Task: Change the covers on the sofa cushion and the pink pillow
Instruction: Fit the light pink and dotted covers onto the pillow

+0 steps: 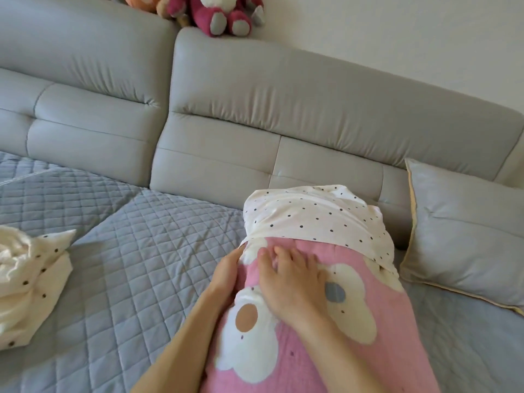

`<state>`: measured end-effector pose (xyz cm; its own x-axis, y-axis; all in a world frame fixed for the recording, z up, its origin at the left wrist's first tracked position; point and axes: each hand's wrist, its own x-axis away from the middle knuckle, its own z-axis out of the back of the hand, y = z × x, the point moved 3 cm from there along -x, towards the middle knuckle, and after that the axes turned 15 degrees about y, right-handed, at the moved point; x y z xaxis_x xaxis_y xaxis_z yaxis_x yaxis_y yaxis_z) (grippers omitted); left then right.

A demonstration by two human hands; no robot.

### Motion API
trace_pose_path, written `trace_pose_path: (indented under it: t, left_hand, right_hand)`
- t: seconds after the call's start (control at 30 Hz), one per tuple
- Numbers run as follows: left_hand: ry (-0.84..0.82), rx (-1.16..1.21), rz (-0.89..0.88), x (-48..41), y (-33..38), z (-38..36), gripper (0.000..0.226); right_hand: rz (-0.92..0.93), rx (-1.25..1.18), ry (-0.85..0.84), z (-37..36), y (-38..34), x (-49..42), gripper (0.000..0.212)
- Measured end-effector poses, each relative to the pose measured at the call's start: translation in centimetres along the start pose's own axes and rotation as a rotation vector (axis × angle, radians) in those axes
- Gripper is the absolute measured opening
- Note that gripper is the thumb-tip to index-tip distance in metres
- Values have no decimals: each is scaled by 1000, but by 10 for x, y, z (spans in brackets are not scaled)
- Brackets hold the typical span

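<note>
Presently the step in hand appears to be the pink pillow's cover: a white cotton cover with dark polka dots (317,219) sits over the far end of the long pink pillow with white flower patches (326,330), which lies on the grey quilted sofa seat (136,251). Whether the cover is going on or coming off cannot be told. The left hand (226,272) grips the pillow's left edge just below the cover's hem; the right hand (292,279) presses flat on top, fingers spread, holding nothing. Next move, in my judgement: both hands take the hem and work it along the pillow.

Count: one pink pillow; two dotted covers, the second crumpled white one (31,282) well to the left; one grey satin square cushion with yellow piping (465,236) to the right; at least two plush toys (221,12) on the sofa back
</note>
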<state>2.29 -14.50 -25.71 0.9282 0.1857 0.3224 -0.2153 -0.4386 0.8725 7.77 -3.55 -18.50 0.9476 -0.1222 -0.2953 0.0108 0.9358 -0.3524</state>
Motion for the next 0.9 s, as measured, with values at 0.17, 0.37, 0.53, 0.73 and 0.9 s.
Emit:
trace_pose_path:
  t: [0.17, 0.37, 0.53, 0.73, 0.9]
  left_hand:
    - [-97, 50, 111, 18, -2, 13, 38]
    - [-101, -354, -186, 57, 28, 23, 57]
    - [-118, -716, -352, 115, 25, 37, 57]
    - [117, -1274, -477, 104, -3, 78, 50]
    - [303, -1448, -807, 110, 29, 39, 17]
  right_hand:
    - [268, 363, 205, -42, 9, 6, 88]
    - [516, 585, 242, -24, 2, -9, 23]
    - [299, 506, 55, 4, 27, -34, 37]
    - [545, -26, 85, 15, 24, 54, 45]
    - [338, -282, 105, 62, 101, 77, 53]
